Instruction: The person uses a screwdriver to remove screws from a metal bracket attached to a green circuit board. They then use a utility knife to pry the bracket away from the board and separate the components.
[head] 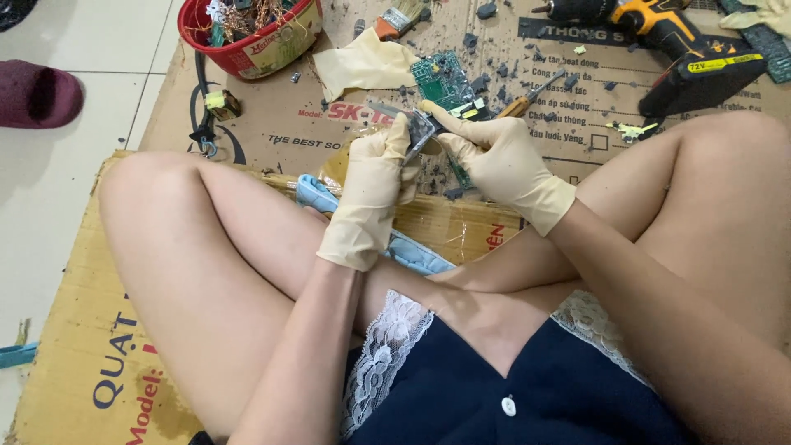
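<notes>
I sit cross-legged on cardboard, both hands in cream rubber gloves. My left hand (375, 177) and my right hand (494, 156) together grip a small clear plastic piece (418, 132) held between them above my legs. My right index finger lies along the piece's top edge. A green circuit board (445, 78) rests on the cardboard just beyond my hands. A tool with a wooden handle (519, 103) lies next to the board, partly hidden by my right hand.
A red bowl (272, 53) of wire and metal scraps stands at the back left. A yellow-and-black cordless drill (676, 41) lies back right. A loose glove (362, 66), a paintbrush (395, 21), dark debris and a blue object (317, 194) lie about. A maroon slipper (37, 95) sits on the tiles.
</notes>
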